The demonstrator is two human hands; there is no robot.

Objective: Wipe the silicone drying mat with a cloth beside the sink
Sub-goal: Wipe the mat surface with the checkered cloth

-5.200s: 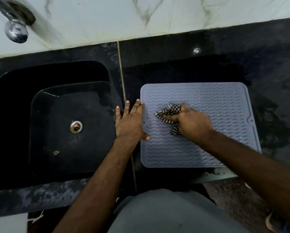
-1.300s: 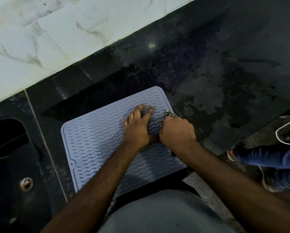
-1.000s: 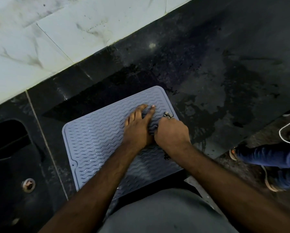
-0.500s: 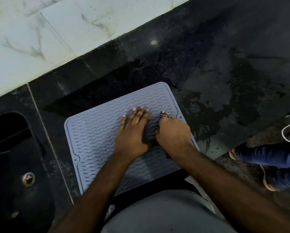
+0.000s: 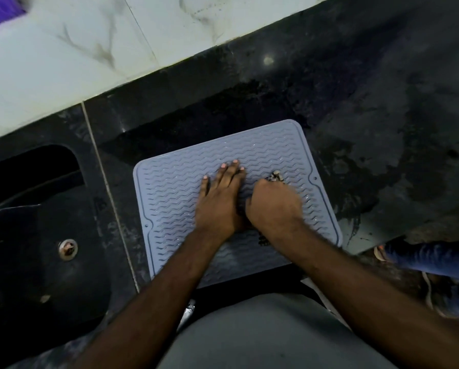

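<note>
A grey-blue silicone drying mat [image 5: 175,198] with wavy ridges lies on the black countertop to the right of the sink. My left hand [image 5: 219,201] presses flat on the middle of the mat, fingers straight. Right beside it, my right hand [image 5: 274,206] is curled round a black-and-white checked cloth [image 5: 274,177] on the mat's right half. Only a tuft of the cloth shows past the knuckles, and a bit near the wrist; the remainder is hidden under the hand.
A black sink [image 5: 44,235] with a metal drain [image 5: 68,249] lies left of the mat. The wet black countertop [image 5: 382,129] stretches right. White marble wall tiles [image 5: 90,49] stand behind. Another person's blue-jeaned leg [image 5: 435,262] is at the lower right.
My left hand has slid a little leftwards and now lies flatter on the mat. My right hand with the cloth has stayed on the mat's right half. The view has shifted slightly.
</note>
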